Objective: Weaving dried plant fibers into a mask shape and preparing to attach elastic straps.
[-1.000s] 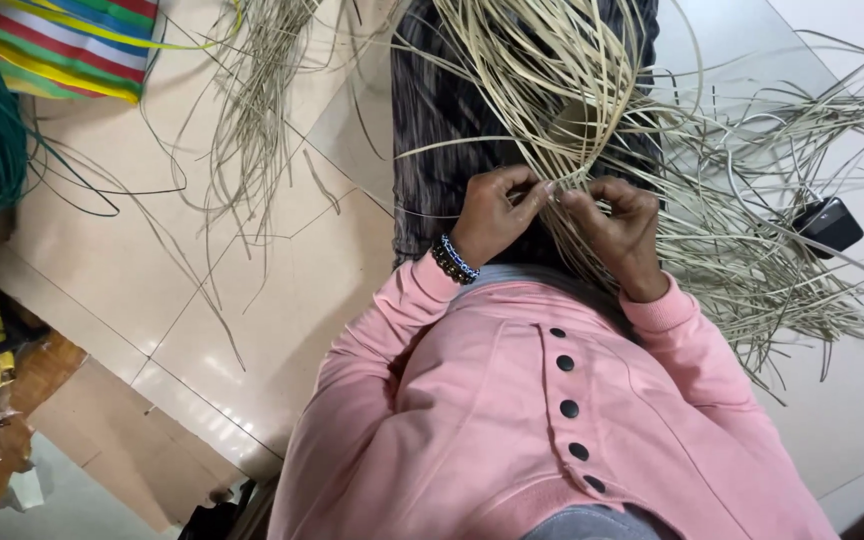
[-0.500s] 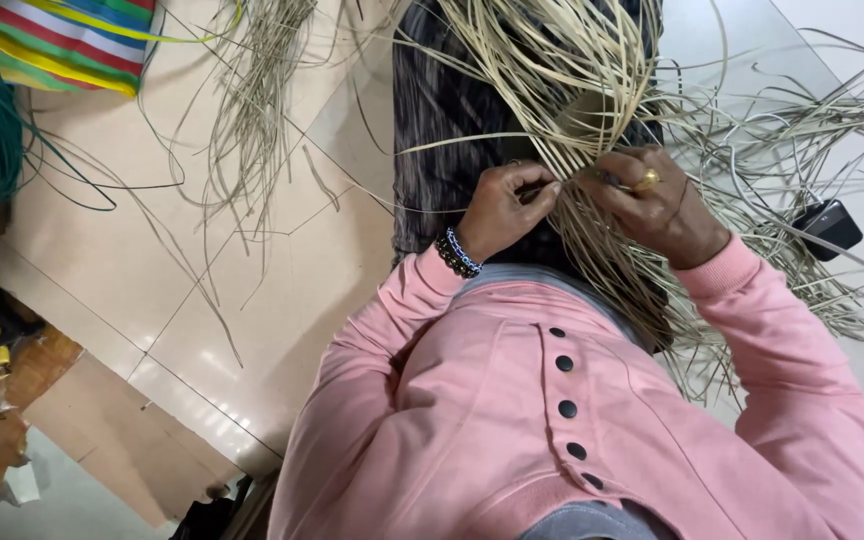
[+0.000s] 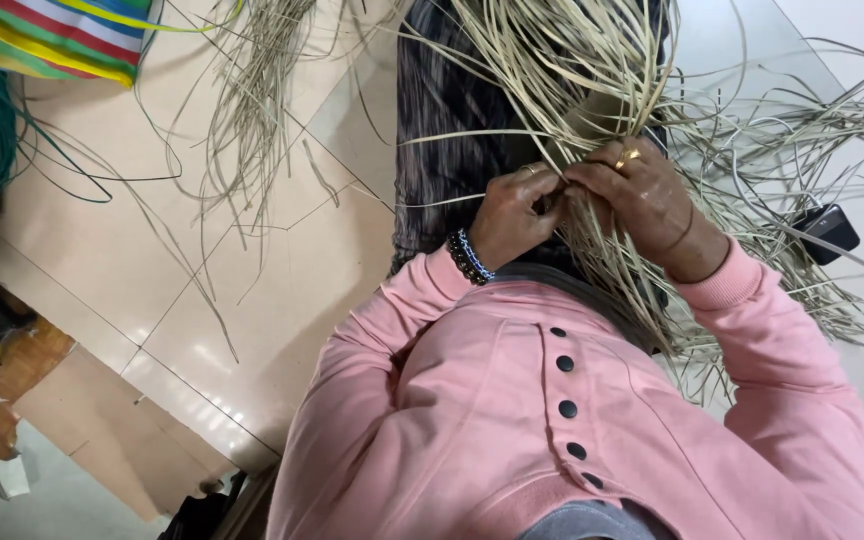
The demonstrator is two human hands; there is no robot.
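Pinching pale, thin dried reed strands between my left hand and right hand, I risk snapping them by overtightening.

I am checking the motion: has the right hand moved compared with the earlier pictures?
Yes. The right hand has risen away from the pink top's black buttons, further into the pale strips.

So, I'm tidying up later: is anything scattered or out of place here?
Yes: loose strands lie strewn over the floor tiles, apart from the bundle both hands are working.
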